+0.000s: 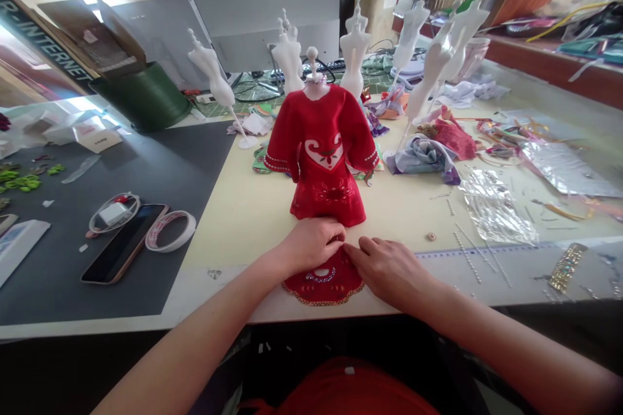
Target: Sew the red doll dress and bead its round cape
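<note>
A small red embroidered collar (pixel 333 293) with a scalloped, patterned edge and a beaded neck opening lies flat at the table's front edge. My left hand (pixel 314 243) is closed, fingertips pinching its upper edge. From the right, my right hand (pixel 387 267) meets it with bent fingers closed on the same cloth; the fingertips are partly hidden. Just beyond my hands stands a doll-size dress form wearing a red dress (pixel 327 142) with white and dark embroidery and pearl-trimmed sleeves.
White mini mannequins (pixel 357 52) stand in front of a monitor (pixel 263 6). At left lie a phone (pixel 124 243), a tape roll (pixel 170 231) and a coiled cable with a charger (pixel 114 213). Bead strands (pixel 467 253), a ruler (pixel 440 253) and plastic packets (pixel 499 207) lie right.
</note>
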`<control>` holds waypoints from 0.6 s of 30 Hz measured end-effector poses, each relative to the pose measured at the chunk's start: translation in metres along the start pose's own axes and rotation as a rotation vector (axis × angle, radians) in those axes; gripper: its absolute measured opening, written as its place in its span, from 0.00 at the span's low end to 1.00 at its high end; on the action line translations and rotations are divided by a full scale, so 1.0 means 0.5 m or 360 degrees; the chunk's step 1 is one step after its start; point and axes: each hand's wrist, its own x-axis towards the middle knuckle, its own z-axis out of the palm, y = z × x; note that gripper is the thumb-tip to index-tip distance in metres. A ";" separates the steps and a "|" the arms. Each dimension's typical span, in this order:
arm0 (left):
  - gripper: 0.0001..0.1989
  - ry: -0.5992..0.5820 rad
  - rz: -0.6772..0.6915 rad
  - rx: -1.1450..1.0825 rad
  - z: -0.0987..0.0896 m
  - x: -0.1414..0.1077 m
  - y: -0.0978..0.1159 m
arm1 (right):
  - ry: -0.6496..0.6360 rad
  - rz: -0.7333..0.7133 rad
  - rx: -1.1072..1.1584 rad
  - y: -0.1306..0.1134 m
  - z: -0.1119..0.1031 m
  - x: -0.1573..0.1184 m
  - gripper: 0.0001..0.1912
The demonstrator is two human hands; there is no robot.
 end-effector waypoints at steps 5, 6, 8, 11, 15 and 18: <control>0.06 0.0035 0.0042 -0.0025 0.006 -0.005 -0.010 | -0.0008 -0.0016 -0.0010 0.000 -0.002 -0.001 0.13; 0.06 0.0043 0.0047 -0.0021 0.008 -0.006 -0.013 | -0.0015 -0.0017 -0.0010 -0.001 -0.003 -0.002 0.13; 0.06 0.0046 0.0048 -0.0010 0.011 -0.009 -0.017 | -0.0028 -0.0011 -0.0009 -0.002 -0.005 -0.002 0.14; 0.06 0.0045 0.0042 -0.0018 0.014 -0.011 -0.020 | -0.0032 -0.0010 -0.0011 -0.003 -0.005 -0.002 0.15; 0.06 0.0068 0.0032 -0.0076 0.016 -0.013 -0.023 | -0.0019 -0.0014 -0.0016 -0.002 -0.002 -0.004 0.14; 0.05 0.0082 0.0038 -0.0135 0.017 -0.017 -0.027 | -0.0016 -0.0007 -0.0020 -0.002 0.000 -0.005 0.15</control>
